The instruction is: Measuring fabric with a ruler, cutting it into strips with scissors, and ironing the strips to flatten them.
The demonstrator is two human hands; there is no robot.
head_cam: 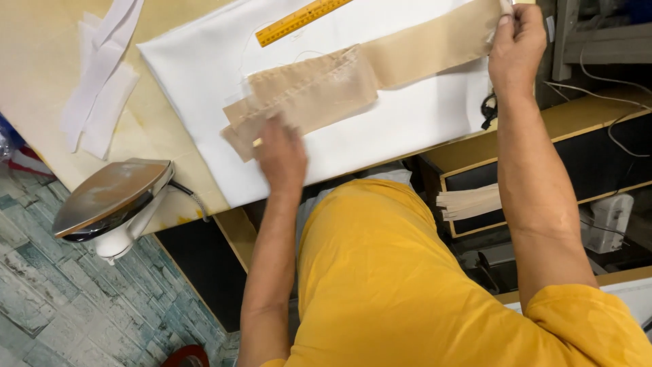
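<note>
**Soft tan strip, held at both ends on the pressing board**

You have a long beige fabric strip (380,64) stretched across the white cloth (204,61) that covers the board. Your right hand (517,42) is closed on the far end of the strip at the board's edge, pinching it between thumb and fingers. Your left hand (280,156) lies flat and spread on the near end, pressing down where the layers are folded over and stitched; it is slightly blurred, so you cannot tell whether the fingers also grip the edge.

Judge the strip as light and limp: it sags and creases without tension, and it looks likely to slide easily on the smooth white cloth. The doubled, stitched part near your left hand looks thicker and stiffer than the single layer toward your right. The ends are the best places to hold it, flat palm on the folded section, pinch on the free end, so it stays straight.

A yellow ruler (303,20) lies just beyond the strip. The iron (112,204) rests tipped on its heel at the board's near left corner, well apart from your hands. White fabric strips (102,75) lie to the left, and more tan strips (470,202) sit on the shelf below.
</note>
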